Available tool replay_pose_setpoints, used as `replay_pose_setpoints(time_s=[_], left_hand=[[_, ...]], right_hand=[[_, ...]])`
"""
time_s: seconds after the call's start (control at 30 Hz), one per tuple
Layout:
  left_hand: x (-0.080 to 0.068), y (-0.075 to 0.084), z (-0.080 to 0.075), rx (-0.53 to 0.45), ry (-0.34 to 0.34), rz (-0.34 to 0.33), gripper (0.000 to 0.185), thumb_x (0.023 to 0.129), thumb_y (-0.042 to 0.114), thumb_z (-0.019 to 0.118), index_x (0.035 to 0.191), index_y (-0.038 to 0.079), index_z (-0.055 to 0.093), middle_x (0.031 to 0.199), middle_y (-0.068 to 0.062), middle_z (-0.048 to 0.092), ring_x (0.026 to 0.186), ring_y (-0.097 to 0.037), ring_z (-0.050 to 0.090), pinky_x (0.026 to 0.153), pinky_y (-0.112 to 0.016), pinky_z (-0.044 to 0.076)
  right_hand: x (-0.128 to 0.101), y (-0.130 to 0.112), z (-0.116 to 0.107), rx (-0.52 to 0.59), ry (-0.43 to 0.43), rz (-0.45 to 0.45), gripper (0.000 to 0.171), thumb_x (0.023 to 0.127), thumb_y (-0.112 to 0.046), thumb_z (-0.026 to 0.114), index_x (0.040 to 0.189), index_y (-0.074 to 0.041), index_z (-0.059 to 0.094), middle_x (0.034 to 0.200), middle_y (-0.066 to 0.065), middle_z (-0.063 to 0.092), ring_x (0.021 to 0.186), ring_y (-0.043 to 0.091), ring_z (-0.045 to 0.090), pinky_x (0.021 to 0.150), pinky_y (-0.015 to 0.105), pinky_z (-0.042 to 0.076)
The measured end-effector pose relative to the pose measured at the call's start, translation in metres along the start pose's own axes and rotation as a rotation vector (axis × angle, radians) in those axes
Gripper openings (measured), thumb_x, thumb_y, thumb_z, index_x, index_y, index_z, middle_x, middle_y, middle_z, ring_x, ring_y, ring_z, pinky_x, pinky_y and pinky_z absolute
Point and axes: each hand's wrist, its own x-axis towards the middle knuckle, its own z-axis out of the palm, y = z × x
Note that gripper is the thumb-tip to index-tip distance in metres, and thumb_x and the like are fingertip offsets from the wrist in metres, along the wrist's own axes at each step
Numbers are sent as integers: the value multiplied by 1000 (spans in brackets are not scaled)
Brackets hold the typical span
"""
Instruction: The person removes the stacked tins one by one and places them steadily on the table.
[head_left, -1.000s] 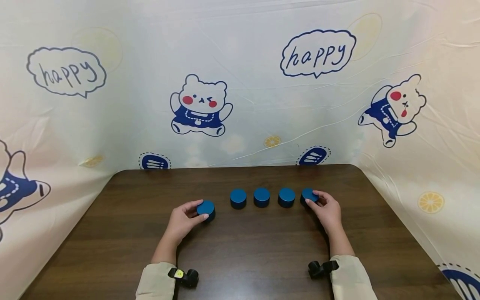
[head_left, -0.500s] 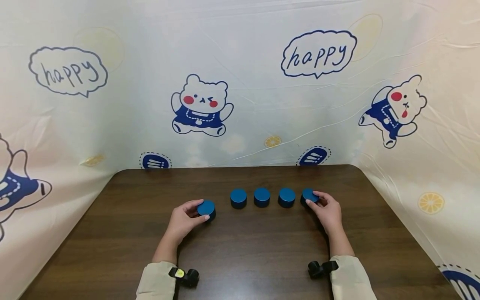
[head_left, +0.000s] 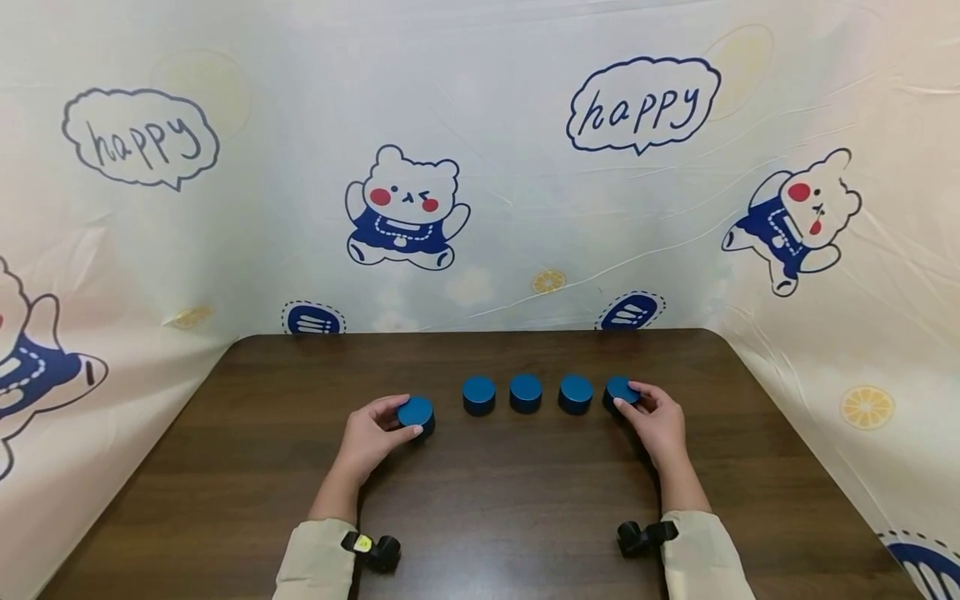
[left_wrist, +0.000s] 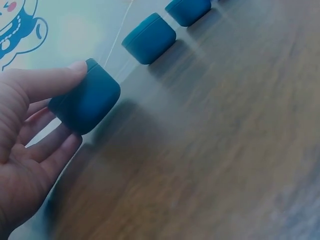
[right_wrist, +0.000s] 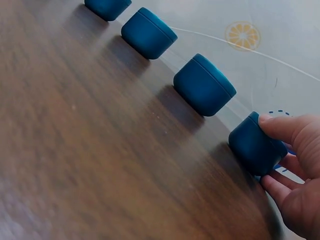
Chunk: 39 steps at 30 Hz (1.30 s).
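A dark wood-grain surface [head_left: 480, 517] fills the lower half of the head view, backed and flanked by a pale printed cloth [head_left: 480, 125]. Five blue round tins lie across the middle of the frame. The left hand [head_left: 371, 437] curls thumb and fingers round the leftmost tin [head_left: 416, 412], which sits lower and further left than the others, apart from the row. The right hand [head_left: 656, 417] pinches the rightmost tin [head_left: 619, 390] at the right end of that row. Between them stand three free tins [head_left: 526, 392], evenly spaced and touched by neither hand.

Risks, as judged from this arrangement: both grips sit on the near side and rim of smooth, low cylinders, so a tin may slip or roll out of the fingers if lifted quickly. In the left wrist view the held tin [left_wrist: 85, 102] appears tilted, its base edge partly off the surface; letting go at that angle could let it tip or skid. The right-hand tin stands just beside its neighbour [head_left: 575, 393], so a sideways push could knock that one and disturb the spacing of the row.

Writing: the word "happy" in a speech bubble appears at upper left [head_left: 140, 137] and upper right [head_left: 642, 104] of the cloth, among cartoon bears [head_left: 406, 210] and lemon slices. The tins show no legible label or brand.
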Motion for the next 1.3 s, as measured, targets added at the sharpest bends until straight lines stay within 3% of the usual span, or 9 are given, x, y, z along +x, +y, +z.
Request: replay_pose_setpoints(time_s=[0.37, 0.9, 1.3], left_hand=[[3, 9, 5, 25, 7, 20, 57, 78, 20, 84, 129, 8, 63, 132, -14, 58, 111, -31, 61, 94, -43, 51], [17, 14, 9, 36, 8, -17, 58, 78, 18, 84, 131, 8, 62, 131, -16, 59, 113, -32, 61, 94, -43, 51], [30, 14, 12, 116, -4, -6, 56, 79, 19, 83, 130, 7, 62, 131, -17, 59, 113, -33, 61, 93, -45, 51]], right_hand=[[2, 2, 1, -3, 13, 6, 47, 90, -21, 73, 131, -4, 57, 142, 23, 45, 129, 37, 47, 104, 45, 42], [0, -2, 0, 9, -7, 23, 50, 91, -22, 72, 134, -3, 55, 144, 23, 43, 131, 38, 45, 106, 45, 40], [0, -1, 0, 19, 3, 10, 48, 90, -19, 72, 132, -2, 56, 144, 23, 44, 130, 38, 46, 104, 45, 41]])
